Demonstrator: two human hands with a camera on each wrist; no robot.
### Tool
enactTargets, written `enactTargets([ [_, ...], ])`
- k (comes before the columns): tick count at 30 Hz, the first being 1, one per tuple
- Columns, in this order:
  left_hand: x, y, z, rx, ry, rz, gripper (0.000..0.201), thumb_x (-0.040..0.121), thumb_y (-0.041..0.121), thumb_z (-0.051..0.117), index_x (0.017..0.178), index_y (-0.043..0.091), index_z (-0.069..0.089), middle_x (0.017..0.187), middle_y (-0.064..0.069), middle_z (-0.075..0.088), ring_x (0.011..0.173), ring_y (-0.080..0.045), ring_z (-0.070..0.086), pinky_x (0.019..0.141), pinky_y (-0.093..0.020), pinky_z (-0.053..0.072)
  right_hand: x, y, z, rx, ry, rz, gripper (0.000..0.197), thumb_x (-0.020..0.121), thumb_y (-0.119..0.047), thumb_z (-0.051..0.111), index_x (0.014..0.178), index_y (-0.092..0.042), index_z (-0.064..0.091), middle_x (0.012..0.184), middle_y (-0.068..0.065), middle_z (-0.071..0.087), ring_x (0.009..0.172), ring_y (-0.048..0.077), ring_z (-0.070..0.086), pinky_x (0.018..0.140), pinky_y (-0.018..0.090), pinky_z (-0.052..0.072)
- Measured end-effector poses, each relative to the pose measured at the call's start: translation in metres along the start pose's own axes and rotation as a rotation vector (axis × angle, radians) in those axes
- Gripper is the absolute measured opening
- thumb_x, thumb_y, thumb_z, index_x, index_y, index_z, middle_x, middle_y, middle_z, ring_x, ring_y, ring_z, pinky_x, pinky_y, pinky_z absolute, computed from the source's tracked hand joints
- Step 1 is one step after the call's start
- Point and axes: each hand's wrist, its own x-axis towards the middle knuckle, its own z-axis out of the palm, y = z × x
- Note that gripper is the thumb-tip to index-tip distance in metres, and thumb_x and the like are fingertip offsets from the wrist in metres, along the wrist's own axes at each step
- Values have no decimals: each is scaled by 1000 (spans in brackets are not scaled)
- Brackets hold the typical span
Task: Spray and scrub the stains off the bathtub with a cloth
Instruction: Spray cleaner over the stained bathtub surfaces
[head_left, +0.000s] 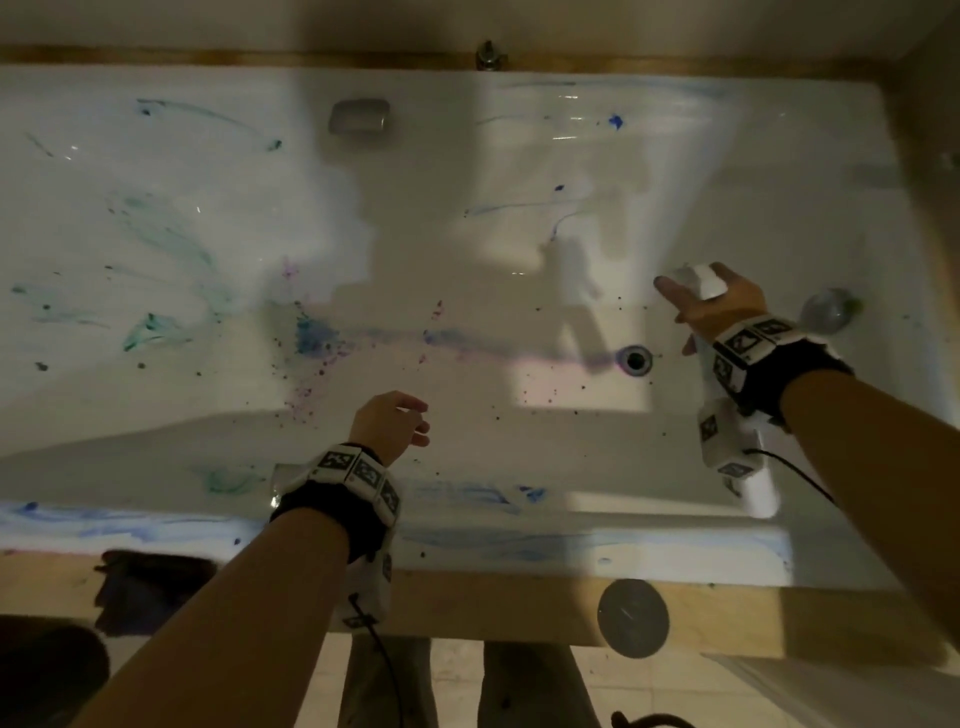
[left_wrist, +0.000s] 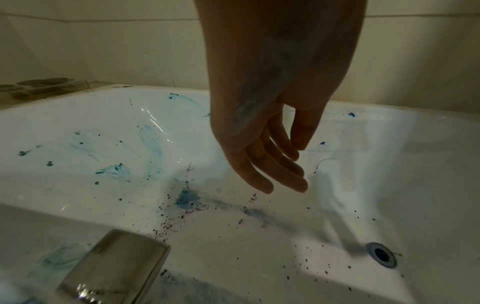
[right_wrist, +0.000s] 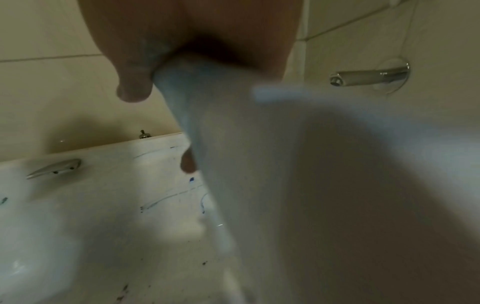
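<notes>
The right hand (head_left: 711, 306) grips the sprayer (head_left: 698, 280), the left (head_left: 389, 423) hangs slack; spray could miss stains (head_left: 317, 335) at nine o'clock.

Bare forearms, black wrist straps (head_left: 332, 512) ringed with white black-patterned marker cubes (head_left: 748, 345), thin black cable (head_left: 795, 467) trailing behind each wrist
</notes>
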Motion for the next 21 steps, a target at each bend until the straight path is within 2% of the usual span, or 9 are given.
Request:
enactTargets([
  [3, -4, 5, 9, -59, -28, -6, 16, 95, -3, 40, 97, 3, 55, 70, -9, 56, 47, -11, 59, 34, -8, 38, 0, 7, -15, 22, -16, 19, 60, 81, -54, 60, 124, -14, 52, 94, 14, 64, 70, 38, 66, 75, 47, 56],
  [6, -4, 9, 17, -56, -32, -1, 15, 95, -2, 41, 96, 3, 55, 71, -9, 57, 35, 0, 55, 35, -9, 38, -4, 19, -24, 65, 17, 87, 56, 83, -52, 58, 114, -7, 59, 83, 20, 66, 63, 34, 64, 71, 41, 56],
  [9, -2, 12, 26, -35, -37, 6, 15, 94, 0, 42, 96, 4, 56, 71, -7, 58, 34, 1, 55, 35, -9, 39, -8, 29, -31, 55, -71, 117, 53, 82, -51, 60, 119, -13, 55, 90, 18, 66, 58, 31, 62, 54, 32, 51],
  [11, -3, 15, 32, -26, -40, 16, 15, 94, 0, 42, 95, 5, 56, 70, -6, 59, 34, 1, 55, 35, -9, 39, -11, 38, -35, 62, -119, 101, 53, 82, -47, 62, 125, -17, 51, 95, 15, 64, 57, 26, 60, 48, 25, 45],
  [16, -10, 19, 43, -18, -55, 39, 14, 94, 0, 43, 94, 4, 56, 70, -6, 59, 42, -5, 59, 35, -9, 38, -26, 64, -37, 25, -118, 119, 51, 77, -54, 64, 113, -19, 59, 76, 11, 66, 51, 26, 59, 50, 26, 47],
  [19, -12, 16, 44, -5, -60, 48, 15, 94, 0, 43, 94, 5, 56, 70, -6, 59, 36, 0, 56, 35, -9, 38, -35, 74, -42, -51, -218, 60, 39, 77, -54, 65, 105, -31, 54, 82, 7, 67, 52, 25, 61, 50, 26, 46],
  [21, -13, 13, 44, -5, -51, 41, 15, 93, 0, 43, 94, 5, 57, 70, -6, 59, 35, 1, 55, 35, -9, 37, -41, 78, -45, -71, -214, 35, 36, 79, -51, 64, 106, -29, 55, 79, 10, 66, 51, 25, 59, 49, 25, 45],
])
